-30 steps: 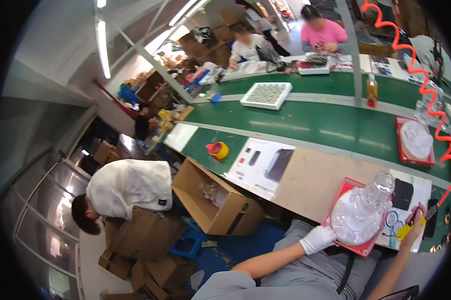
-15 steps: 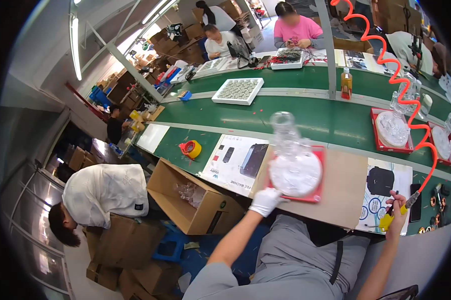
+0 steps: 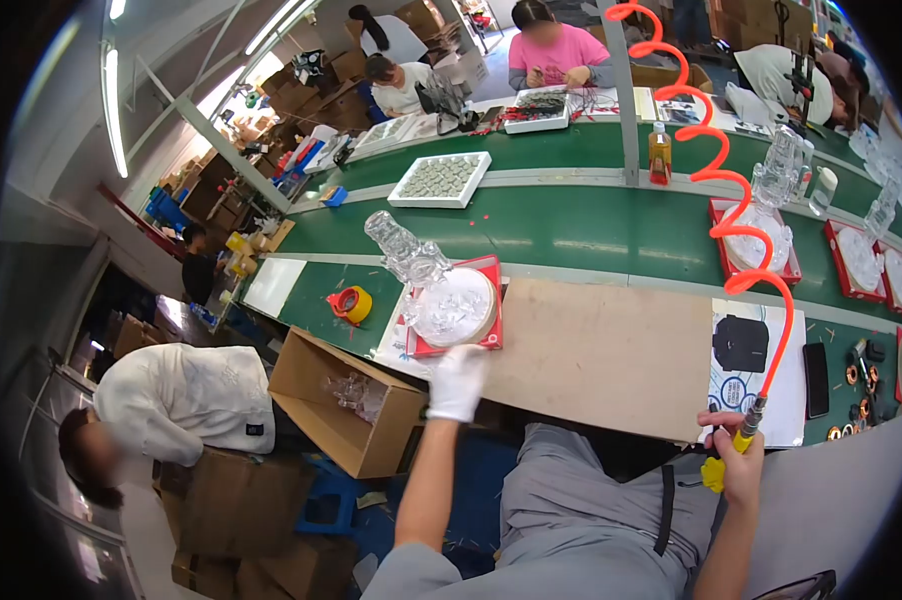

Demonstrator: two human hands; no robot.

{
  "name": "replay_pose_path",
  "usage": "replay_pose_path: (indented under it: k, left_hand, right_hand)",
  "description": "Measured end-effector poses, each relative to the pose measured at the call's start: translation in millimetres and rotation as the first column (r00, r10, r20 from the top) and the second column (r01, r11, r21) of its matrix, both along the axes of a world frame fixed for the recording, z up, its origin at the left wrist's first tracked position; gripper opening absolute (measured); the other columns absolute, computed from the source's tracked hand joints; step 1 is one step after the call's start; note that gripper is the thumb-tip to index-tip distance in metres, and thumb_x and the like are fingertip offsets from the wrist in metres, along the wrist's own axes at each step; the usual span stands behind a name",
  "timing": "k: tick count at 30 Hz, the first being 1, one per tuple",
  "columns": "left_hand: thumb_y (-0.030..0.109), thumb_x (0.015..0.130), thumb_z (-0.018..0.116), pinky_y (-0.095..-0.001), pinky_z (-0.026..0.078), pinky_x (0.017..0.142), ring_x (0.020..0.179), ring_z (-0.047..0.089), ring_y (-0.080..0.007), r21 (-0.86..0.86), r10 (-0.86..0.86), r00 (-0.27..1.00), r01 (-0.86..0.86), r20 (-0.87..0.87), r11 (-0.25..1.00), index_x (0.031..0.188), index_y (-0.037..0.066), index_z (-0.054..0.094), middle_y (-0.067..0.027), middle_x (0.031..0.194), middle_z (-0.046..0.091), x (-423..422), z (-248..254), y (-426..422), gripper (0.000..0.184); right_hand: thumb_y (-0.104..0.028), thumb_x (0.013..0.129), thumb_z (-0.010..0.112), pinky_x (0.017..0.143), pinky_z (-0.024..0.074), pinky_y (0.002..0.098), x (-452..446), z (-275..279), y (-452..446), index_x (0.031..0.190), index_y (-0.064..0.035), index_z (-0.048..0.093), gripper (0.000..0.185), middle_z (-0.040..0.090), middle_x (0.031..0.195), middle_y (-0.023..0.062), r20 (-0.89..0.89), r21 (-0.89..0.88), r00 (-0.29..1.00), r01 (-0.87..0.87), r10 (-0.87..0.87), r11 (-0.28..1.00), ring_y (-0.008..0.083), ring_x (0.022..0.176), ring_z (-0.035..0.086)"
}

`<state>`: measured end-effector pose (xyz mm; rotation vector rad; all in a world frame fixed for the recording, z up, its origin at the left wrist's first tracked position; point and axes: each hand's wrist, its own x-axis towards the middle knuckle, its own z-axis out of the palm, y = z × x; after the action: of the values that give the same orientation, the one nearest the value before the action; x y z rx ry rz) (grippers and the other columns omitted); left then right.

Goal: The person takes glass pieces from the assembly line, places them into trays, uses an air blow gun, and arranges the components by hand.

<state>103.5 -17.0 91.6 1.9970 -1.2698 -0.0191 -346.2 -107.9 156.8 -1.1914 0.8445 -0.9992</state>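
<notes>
My left hand (image 3: 458,384), in a white glove, is at the front edge of a red tray (image 3: 423,346); motion blur hides how its fingers sit. A white round disc (image 3: 453,308) lies in the tray. Clear bottle-like pieces (image 3: 408,250) stick out beyond the tray's far left corner. The tray rests over a printed sheet, left of a brown cardboard sheet (image 3: 601,345). Near the table's front edge on the right, my bare right hand (image 3: 739,462) is closed around a yellow air gun (image 3: 743,441) attached to an orange coiled hose (image 3: 783,345).
An open cardboard box (image 3: 396,430) stands left of my legs, beside a bending person (image 3: 186,400). Yellow tape (image 3: 351,304) lies on the bench. More red trays (image 3: 756,250) are at the right, beyond a black phone (image 3: 817,380). Across the bench sits a white tray of parts (image 3: 444,180).
The red tray with its disc and clear pieces has moved left off the cardboard sheet, and my left hand has moved left with it. My right hand still holds the air gun.
</notes>
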Motion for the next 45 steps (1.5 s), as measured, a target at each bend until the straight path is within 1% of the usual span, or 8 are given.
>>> replay_pose_path:
  k: [5,9,14,17,20,26,33,45]
  left_hand:
    - [0.008,0.095,0.065,-0.0311,0.048,0.1,0.11,0.064,-0.0182,-0.241,-0.288,0.814,0.187,-0.504,0.952,0.121,0.002,0.064,-0.009,0.116,0.069,-166,38,-21,0.027]
    - [0.001,0.099,0.053,-0.0342,0.04,0.111,0.124,0.055,-0.0212,-0.515,-0.503,0.232,0.008,-0.833,0.857,0.137,0.0,0.048,-0.0121,0.139,0.055,-235,-4,-50,0.038]
    - [-0.001,0.087,0.068,-0.035,0.044,0.108,0.126,0.053,-0.0189,-0.456,-0.429,0.515,0.081,-0.742,0.887,0.139,0.003,0.046,-0.011,0.135,0.056,-251,6,-59,0.056]
    - [-0.001,0.084,0.071,-0.0369,0.041,0.11,0.13,0.049,-0.021,-0.524,-0.492,0.264,-0.062,-0.829,0.85,0.141,0.004,0.043,-0.0111,0.14,0.051,-246,7,-70,0.063]
    - [0.019,0.095,0.062,-0.0406,0.032,0.116,0.139,0.042,-0.0243,-0.597,-0.54,0.677,0.182,-0.501,0.782,0.149,0.007,0.035,-0.013,0.151,0.041,-238,10,-86,0.062]
    - [0.069,0.096,0.033,-0.0459,0.019,0.121,0.147,0.03,-0.0282,-0.611,-0.655,0.343,0.241,-0.673,0.754,0.158,0.01,0.021,-0.0123,0.163,0.024,-246,27,-92,0.086]
    - [0.077,0.093,0.032,-0.0444,0.02,0.121,0.148,0.027,-0.0278,-0.757,-0.723,-0.523,-0.206,-0.451,0.621,0.157,0.013,0.025,-0.0115,0.161,0.029,-262,50,-71,0.091]
    - [0.08,0.085,0.046,-0.0549,0.022,0.12,0.148,0.026,-0.0327,-0.784,-0.756,-0.583,-0.302,-0.298,0.542,0.156,0.012,0.027,-0.0101,0.162,0.026,-252,110,-81,0.1]
  right_hand:
    - [0.004,0.079,0.072,0.093,0.0499,0.0385,49,-13,35,0.087,0.0007,0.069,0.008,0.07,0.093,0.0112,0.002,0.047,0.976,-0.216,0.216,0.975,0.0234,0.105,0.064]
    - [-0.004,0.072,0.085,0.065,0.0449,0.0265,79,-21,62,0.081,-0.0015,0.066,0.021,0.066,0.089,0.0057,-0.184,-0.038,0.953,-0.254,0.243,0.967,0.0119,0.07,0.056]
    - [-0.003,0.075,0.082,0.065,0.0488,0.0303,71,-36,66,0.083,0.0013,0.063,0.021,0.065,0.089,0.0099,-0.312,-0.086,0.945,-0.126,0.093,0.988,0.0148,0.073,0.061]
    - [-0.003,0.077,0.08,0.066,0.0495,0.0314,71,-30,70,0.086,0.0015,0.063,0.02,0.065,0.091,0.0117,-0.362,-0.075,0.915,-0.221,0.18,0.972,0.0171,0.072,0.062]
    - [-0.005,0.079,0.08,0.067,0.0496,0.0314,73,-33,71,0.087,0.0011,0.063,0.02,0.065,0.09,0.0133,-0.397,-0.186,0.884,-0.343,0.249,0.921,0.0187,0.073,0.063]
    - [-0.004,0.08,0.079,0.068,0.0491,0.0298,69,-39,68,0.087,0.0009,0.063,0.018,0.065,0.09,0.0124,-0.326,-0.098,0.926,-0.231,0.188,0.968,0.0178,0.073,0.061]
    - [-0.001,0.078,0.078,0.064,0.0457,0.0287,54,-55,62,0.086,-0.0011,0.062,0.018,0.061,0.079,0.0006,-0.111,0.06,0.993,-0.04,0.046,0.997,0.0109,0.071,0.054]
    - [-0.004,0.09,0.069,0.077,0.0524,0.0307,61,-42,78,0.11,0.0007,0.061,0.022,0.066,0.097,0.0078,-0.165,-0.073,0.922,-0.364,0.349,0.928,0.017,0.086,0.069]
